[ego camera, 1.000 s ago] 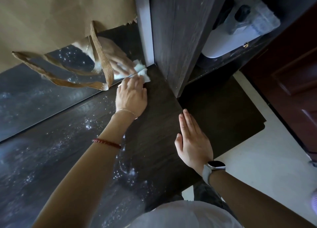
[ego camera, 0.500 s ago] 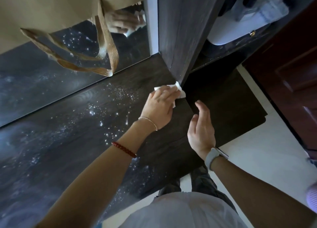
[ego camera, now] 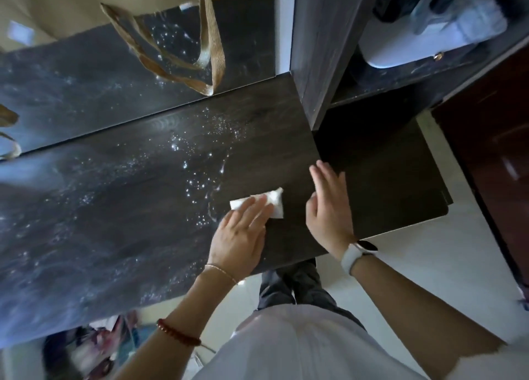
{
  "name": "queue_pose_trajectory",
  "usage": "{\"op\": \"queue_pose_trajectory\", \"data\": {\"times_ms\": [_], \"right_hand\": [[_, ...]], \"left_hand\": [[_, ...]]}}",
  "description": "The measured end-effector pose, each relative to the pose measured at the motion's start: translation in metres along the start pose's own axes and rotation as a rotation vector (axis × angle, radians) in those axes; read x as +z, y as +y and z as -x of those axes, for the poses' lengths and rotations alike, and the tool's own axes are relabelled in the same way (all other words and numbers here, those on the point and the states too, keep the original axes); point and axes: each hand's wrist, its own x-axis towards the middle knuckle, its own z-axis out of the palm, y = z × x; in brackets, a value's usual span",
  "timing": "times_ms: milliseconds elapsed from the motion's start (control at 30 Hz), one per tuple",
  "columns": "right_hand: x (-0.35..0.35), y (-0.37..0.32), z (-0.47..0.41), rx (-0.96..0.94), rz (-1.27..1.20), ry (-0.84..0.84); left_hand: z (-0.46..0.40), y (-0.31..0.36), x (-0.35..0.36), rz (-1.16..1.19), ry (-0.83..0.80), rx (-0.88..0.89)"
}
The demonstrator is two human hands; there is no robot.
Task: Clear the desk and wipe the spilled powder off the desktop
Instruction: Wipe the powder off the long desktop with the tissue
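Observation:
A folded white tissue lies on the dark wooden desktop. My left hand presses it flat with straight fingers near the desk's front right part. White powder specks are scattered over the desk's middle, just left of the tissue, with fainter smears further left. My right hand hovers with straight fingers just right of the tissue, at the desk's right edge, holding nothing.
A brown paper bag with woven handles stands at the back, against a mirror. A dark cabinet panel rises at the right; a white appliance sits on a shelf behind it. A lower dark board extends right.
My left hand has dragged the tissue from the back corner by the cabinet toward the desk's front. My right hand stayed beside it near the right edge.

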Motion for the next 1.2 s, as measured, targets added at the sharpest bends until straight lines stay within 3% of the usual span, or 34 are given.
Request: {"op": "queue_pose_trajectory", "data": {"times_ms": [100,200,367,567,667,800,867,933,1067,1133,1200], "right_hand": [[0.005,0.001,0.003,-0.115,0.3,-0.175],[0.008,0.001,0.002,-0.121,0.405,-0.208],[0.007,-0.001,0.001,-0.136,0.442,-0.241],[0.009,-0.001,-0.009,-0.151,0.462,-0.222],[0.014,-0.006,-0.018,-0.128,0.453,-0.195],[0.017,-0.009,-0.026,-0.118,0.456,-0.178],[0.017,-0.009,-0.026,-0.124,0.443,-0.175],[0.017,-0.008,-0.025,-0.124,0.437,-0.177],[0.017,-0.009,-0.026,-0.124,0.436,-0.18],[0.017,-0.009,-0.025,-0.121,0.434,-0.178],[0.017,-0.009,-0.026,-0.12,0.43,-0.176]], "left_hand": [[0.003,-0.027,-0.005,0.016,0.09,-0.302],[-0.005,-0.034,-0.009,0.085,0.117,-0.532],[0.003,0.027,0.008,0.089,0.05,-0.225],[-0.075,-0.025,-0.026,0.096,0.041,-0.392],[-0.125,-0.021,-0.038,0.111,0.02,-0.335],[-0.115,0.006,-0.019,0.06,-0.007,-0.172],[-0.115,-0.021,-0.022,-0.015,0.072,-0.217],[-0.119,-0.062,-0.035,-0.028,0.139,-0.377],[-0.116,-0.103,-0.048,0.028,0.126,-0.642],[-0.124,-0.08,-0.042,-0.019,0.178,-0.538],[-0.134,-0.037,-0.031,-0.021,0.165,-0.288]]}}
